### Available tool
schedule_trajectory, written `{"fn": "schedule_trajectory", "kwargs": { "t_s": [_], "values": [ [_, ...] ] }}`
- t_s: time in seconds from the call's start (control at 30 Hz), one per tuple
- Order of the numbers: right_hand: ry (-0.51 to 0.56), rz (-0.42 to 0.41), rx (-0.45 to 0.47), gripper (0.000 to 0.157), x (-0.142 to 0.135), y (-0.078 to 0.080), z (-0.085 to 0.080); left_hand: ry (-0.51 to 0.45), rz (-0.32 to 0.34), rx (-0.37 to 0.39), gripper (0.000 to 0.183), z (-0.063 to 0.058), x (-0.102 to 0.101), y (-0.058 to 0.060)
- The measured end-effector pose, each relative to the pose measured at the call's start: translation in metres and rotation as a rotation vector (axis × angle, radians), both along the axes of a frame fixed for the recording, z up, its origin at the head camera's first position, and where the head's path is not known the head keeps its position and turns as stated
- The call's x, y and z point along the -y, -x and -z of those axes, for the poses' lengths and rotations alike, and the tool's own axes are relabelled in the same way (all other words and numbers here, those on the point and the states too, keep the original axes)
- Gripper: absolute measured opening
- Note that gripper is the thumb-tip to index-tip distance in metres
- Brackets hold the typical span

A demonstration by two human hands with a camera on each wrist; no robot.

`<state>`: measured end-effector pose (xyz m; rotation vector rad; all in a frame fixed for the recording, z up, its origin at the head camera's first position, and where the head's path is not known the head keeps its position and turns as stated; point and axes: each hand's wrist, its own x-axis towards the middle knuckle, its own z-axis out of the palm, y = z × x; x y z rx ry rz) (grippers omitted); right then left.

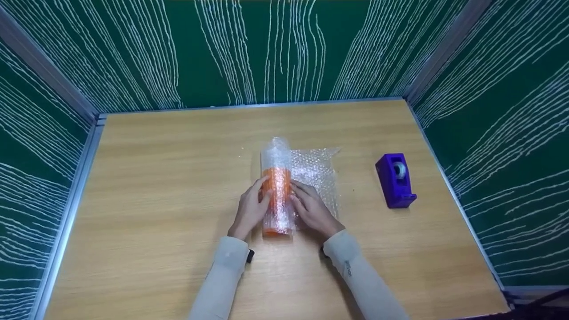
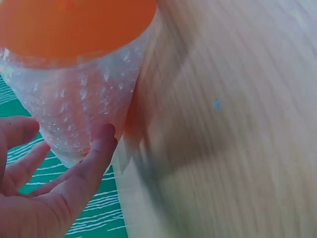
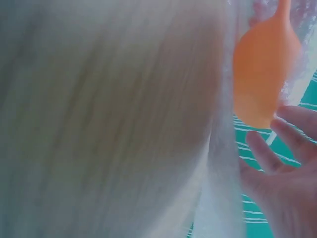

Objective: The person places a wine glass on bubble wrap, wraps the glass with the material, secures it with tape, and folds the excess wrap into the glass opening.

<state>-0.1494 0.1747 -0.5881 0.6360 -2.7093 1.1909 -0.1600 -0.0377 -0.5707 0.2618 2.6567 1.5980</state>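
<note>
An orange ridged cylinder (image 1: 276, 186) lies on the table, rolled in clear bubble wrap. A flat orange round end (image 2: 74, 25) faces the left wrist camera; the right wrist view shows a rounded orange form (image 3: 267, 69) with a narrow neck. My left hand (image 1: 252, 206) rests against the roll's left side, its fingertips on the plastic. Against the right side is my right hand (image 1: 313, 209), with fairly straight fingers by the roll and the loose sheet. Flat bubble wrap (image 1: 315, 171) spreads rightward from the roll, partly under the right hand.
A purple tape dispenser (image 1: 395, 181) with a roll of clear tape (image 1: 399, 170) stands on the right of the wooden table (image 1: 169, 178). Green panels (image 1: 186, 53) with white wavy lines enclose the back and both sides, edged by metal rails.
</note>
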Motion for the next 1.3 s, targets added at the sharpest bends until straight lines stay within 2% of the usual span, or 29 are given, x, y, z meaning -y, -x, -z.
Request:
{"fn": "schedule_trajectory", "kwargs": {
  "t_s": [0.13, 0.3, 0.43, 0.53, 0.67, 0.77, 0.93, 1.17, 1.3],
  "values": [
    [0.078, -0.029, 0.087, 0.044, 0.003, 0.002, -0.003, -0.028, -0.01, 0.021, 0.047, 0.0, 0.004, 0.001],
    [0.193, -0.07, 0.209, 0.048, 0.006, 0.005, -0.005, -0.053, -0.052, 0.072, 0.059, 0.001, 0.008, 0.003],
    [0.18, -0.075, 0.277, 0.053, 0.005, 0.005, -0.007, -0.032, -0.065, 0.068, 0.064, 0.001, 0.007, 0.004],
    [0.139, -0.058, 0.284, 0.052, 0.004, 0.006, -0.009, -0.027, -0.064, 0.062, 0.062, 0.0, 0.007, 0.004],
    [0.121, -0.038, 0.308, 0.05, 0.003, 0.007, -0.01, -0.047, -0.051, 0.067, 0.05, 0.0, 0.009, 0.006],
    [0.123, -0.018, 0.347, 0.049, 0.002, 0.008, -0.01, -0.069, -0.022, 0.063, 0.043, 0.002, 0.01, 0.007],
    [0.16, -0.008, 0.391, 0.045, 0.003, 0.009, -0.01, -0.082, 0.002, 0.044, 0.042, 0.003, 0.012, 0.008],
    [0.199, -0.032, 0.429, 0.049, 0.007, 0.011, -0.008, -0.134, -0.028, 0.077, 0.048, 0.001, 0.011, 0.009],
    [0.188, -0.013, 0.418, 0.043, 0.007, 0.012, -0.006, -0.095, -0.046, 0.067, 0.049, 0.0, 0.01, 0.009]
  ]
}}
